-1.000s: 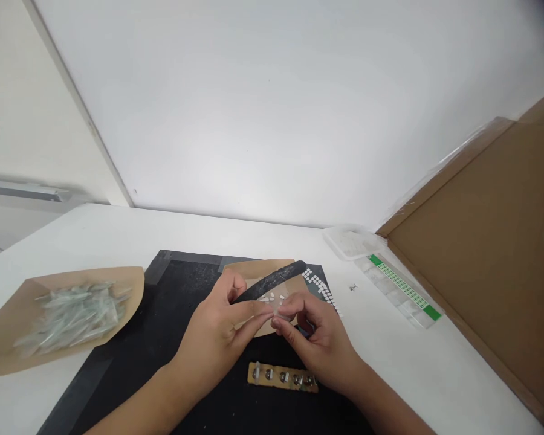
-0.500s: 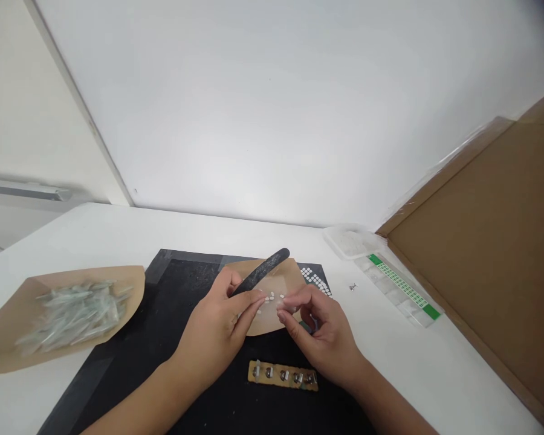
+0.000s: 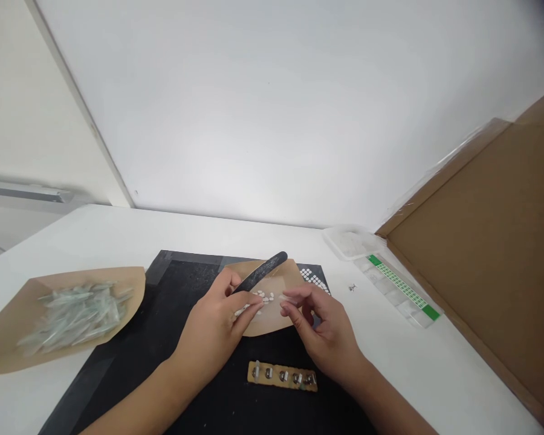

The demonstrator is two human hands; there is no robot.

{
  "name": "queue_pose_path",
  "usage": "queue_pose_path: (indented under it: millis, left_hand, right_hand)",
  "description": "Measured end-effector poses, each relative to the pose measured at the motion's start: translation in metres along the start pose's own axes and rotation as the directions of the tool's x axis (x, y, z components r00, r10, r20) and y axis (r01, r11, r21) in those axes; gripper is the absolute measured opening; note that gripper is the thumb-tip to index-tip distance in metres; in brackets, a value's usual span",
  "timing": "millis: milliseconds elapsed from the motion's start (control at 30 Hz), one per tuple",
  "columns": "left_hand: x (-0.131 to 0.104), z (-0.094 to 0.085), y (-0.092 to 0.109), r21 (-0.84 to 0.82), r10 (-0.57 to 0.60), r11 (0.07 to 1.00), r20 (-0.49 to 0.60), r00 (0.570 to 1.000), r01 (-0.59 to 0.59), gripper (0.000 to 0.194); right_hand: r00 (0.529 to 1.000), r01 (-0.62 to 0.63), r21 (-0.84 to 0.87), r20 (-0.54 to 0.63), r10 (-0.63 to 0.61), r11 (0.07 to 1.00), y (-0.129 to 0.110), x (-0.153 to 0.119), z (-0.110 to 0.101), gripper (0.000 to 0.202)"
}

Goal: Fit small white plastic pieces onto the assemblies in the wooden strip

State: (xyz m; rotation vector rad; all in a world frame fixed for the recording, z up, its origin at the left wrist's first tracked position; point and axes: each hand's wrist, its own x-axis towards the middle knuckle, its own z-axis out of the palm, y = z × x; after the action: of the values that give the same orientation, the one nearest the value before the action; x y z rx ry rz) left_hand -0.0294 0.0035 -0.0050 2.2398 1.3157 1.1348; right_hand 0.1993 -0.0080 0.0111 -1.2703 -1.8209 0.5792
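Observation:
My left hand [image 3: 222, 311] is closed round a black nail file [image 3: 265, 272] that points up and to the right. Between its thumb and forefinger is a sheet of small white dots [image 3: 266, 296]. My right hand [image 3: 320, 314] pinches a small clear piece [image 3: 289, 298] just right of the dots. Both hands are above a brown paper tray [image 3: 258, 328] on the black mat [image 3: 163, 326]. Nearer to me, a cork-coloured strip [image 3: 281, 376] bears several metal clips, with a clear piece upright at its left end.
At the left, a brown paper tray [image 3: 9, 308] holds many clear nail tips [image 3: 81, 314]. More white dots [image 3: 315, 279] lie behind my right hand. A clear case with a green label [image 3: 403, 288], a plastic lid [image 3: 353, 241], small metal bits [image 3: 353, 288] and cardboard [image 3: 480, 241] are at the right.
My right hand has moved slightly right, and the gap between my fingertips is wider. The white dots and the file have shifted a little with my left hand.

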Motion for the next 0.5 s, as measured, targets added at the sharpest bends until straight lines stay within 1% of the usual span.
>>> queue_pose_path:
  millis: [133, 267, 400, 500]
  left_hand:
    - [0.000, -0.001, 0.001, 0.011, -0.054, 0.998, 0.027, 0.998, 0.054, 0.020]
    - [0.004, -0.005, 0.006, 0.019, -0.087, 0.996, 0.084, 0.993, 0.085, 0.023]
    - [0.006, -0.008, 0.011, -0.001, -0.095, 0.995, 0.144, 0.985, 0.096, 0.029]
    - [0.004, -0.010, 0.014, 0.022, -0.100, 0.995, 0.163, 0.982, 0.097, 0.031]
  right_hand:
    - [1.000, 0.013, -0.036, 0.016, -0.012, 0.999, 0.000, 0.000, -0.001, 0.010]
    - [1.000, 0.013, 0.003, -0.019, -0.013, 1.000, 0.003, -0.001, -0.002, 0.011]
    - [0.996, 0.068, 0.026, -0.054, -0.066, 0.997, 0.004, -0.003, 0.004, 0.009]
    - [0.988, 0.148, 0.071, -0.052, -0.145, 0.986, 0.003, -0.005, 0.011, 0.011]
